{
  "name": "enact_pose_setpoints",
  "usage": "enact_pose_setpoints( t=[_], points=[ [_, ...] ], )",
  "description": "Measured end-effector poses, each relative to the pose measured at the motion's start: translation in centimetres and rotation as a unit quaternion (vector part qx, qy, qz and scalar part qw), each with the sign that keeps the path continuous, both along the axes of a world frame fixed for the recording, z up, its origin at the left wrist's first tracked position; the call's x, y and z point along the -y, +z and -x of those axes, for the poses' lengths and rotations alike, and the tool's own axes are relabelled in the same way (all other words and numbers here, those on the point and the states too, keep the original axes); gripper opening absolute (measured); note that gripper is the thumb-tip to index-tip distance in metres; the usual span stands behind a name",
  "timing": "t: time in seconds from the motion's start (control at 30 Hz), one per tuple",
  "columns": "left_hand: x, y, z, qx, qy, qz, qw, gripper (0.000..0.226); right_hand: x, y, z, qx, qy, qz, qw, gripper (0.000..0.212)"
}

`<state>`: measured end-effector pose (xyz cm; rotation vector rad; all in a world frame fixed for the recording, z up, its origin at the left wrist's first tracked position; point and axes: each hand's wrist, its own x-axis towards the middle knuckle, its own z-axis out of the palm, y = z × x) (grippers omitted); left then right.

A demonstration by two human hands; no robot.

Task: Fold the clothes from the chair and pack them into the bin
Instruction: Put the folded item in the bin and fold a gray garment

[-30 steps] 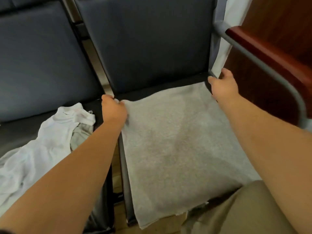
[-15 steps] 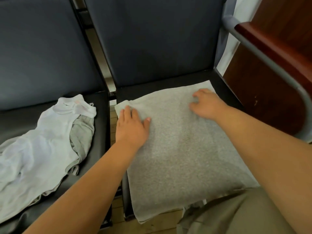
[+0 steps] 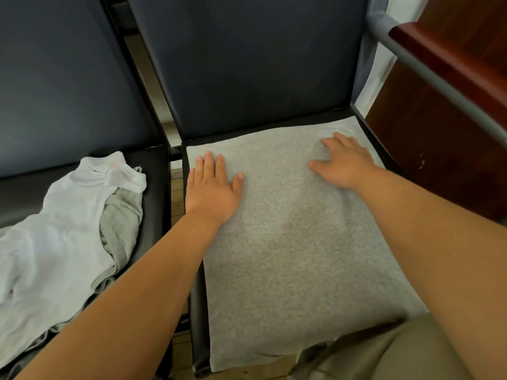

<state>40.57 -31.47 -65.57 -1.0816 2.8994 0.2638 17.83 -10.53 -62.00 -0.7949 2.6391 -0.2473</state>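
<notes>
1. The chair seat (image 3: 196, 297) carries the grey garment (image 3: 296, 242) flat, its long axis running from the back edge to the front edge, where it overhangs.
2. On the neighbouring seat (image 3: 157, 193) a white garment (image 3: 55, 229) lies heaped and unfolded.
3. The left hand (image 3: 211, 187) presses flat, fingers spread, near the grey garment's back-left corner. The right hand (image 3: 343, 165) does likewise near the back-right.
4. No bin is in view.

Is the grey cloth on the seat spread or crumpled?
Spread flat. The grey cloth covers the seat smoothly under the left hand and right hand.
</notes>
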Motion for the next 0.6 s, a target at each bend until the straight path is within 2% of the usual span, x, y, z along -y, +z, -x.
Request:
enact_pose_setpoints(
  t=[0.43,0.6],
  points=[
    [1.8,-0.1,1.6,-0.005,0.012,0.000,1.000,0.083,2.0,-0.3,1.2,-0.026,-0.006,0.039,0.999,0.084],
    [1.1,1.2,1.0,-0.032,0.006,0.001,0.999,0.081,1.2,1.0,0.2,-0.012,-0.026,0.099,0.995,0.076]
  ],
)
